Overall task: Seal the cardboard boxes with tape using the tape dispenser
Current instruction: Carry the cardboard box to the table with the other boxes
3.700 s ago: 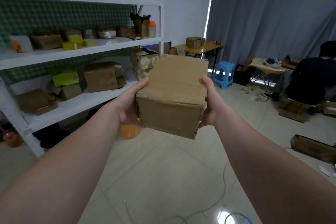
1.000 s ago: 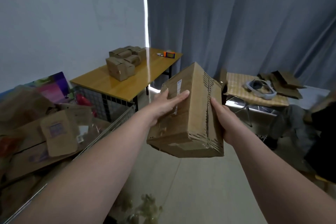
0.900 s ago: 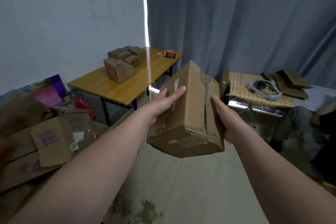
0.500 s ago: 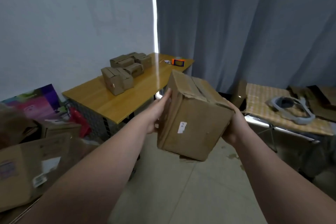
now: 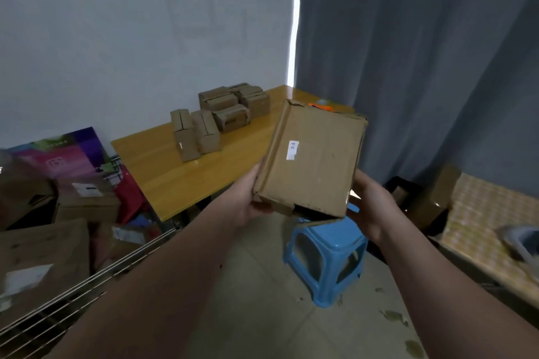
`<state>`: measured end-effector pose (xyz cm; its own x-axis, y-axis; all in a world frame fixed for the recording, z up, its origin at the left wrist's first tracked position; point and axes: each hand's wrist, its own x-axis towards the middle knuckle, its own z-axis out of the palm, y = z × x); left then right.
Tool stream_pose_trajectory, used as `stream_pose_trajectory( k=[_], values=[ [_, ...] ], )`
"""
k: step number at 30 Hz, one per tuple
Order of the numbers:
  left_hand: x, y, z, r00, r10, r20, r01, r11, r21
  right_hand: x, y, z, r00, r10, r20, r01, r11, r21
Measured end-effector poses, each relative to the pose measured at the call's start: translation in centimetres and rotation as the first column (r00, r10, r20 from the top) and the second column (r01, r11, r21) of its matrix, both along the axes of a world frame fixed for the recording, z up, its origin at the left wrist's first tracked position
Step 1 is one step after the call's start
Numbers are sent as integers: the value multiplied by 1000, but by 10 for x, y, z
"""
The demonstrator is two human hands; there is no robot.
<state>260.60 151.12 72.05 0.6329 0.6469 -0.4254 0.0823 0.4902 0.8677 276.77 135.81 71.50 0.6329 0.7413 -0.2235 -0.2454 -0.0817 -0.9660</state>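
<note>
A brown cardboard box [image 5: 312, 163] with a small white label is held up in the air, tilted, with a loose flap open at its lower edge. My left hand [image 5: 248, 201] grips its lower left corner. My right hand [image 5: 369, 202] holds its lower right side from behind. Beyond it, several small cardboard boxes [image 5: 221, 116] are grouped on a yellow wooden table [image 5: 186, 175]. An orange object [image 5: 319, 106], possibly the tape dispenser, peeks over the held box's top edge at the table's far end.
A blue plastic stool [image 5: 326, 256] stands on the floor under the held box. Piled cartons [image 5: 43, 242] and a wire rack [image 5: 73, 300] fill the left. A low patterned table [image 5: 490, 230] with a carton is at the right. A grey curtain [image 5: 423, 52] hangs behind.
I have walked closer to the yellow table. The box has been turned in my hands so its labelled face looks at me, and the blue stool has come into view.
</note>
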Motion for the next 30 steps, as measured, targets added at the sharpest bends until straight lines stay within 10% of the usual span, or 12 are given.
stream_pose_trajectory(
  k=[4, 20, 30],
  values=[
    [30, 37, -5, 990, 136, 38, -133, 988, -80, 34, 49, -4, 998, 48, 31, -49, 999, 8],
    [160, 295, -6, 971, 60, -230, 88, 808, 583, 158, 332, -10, 984, 175, 39, -172, 983, -72],
    [220, 407, -49, 899, 129, -418, 158, 795, 586, 215, 453, -49, 972, 227, -51, -233, 944, -234]
  ],
)
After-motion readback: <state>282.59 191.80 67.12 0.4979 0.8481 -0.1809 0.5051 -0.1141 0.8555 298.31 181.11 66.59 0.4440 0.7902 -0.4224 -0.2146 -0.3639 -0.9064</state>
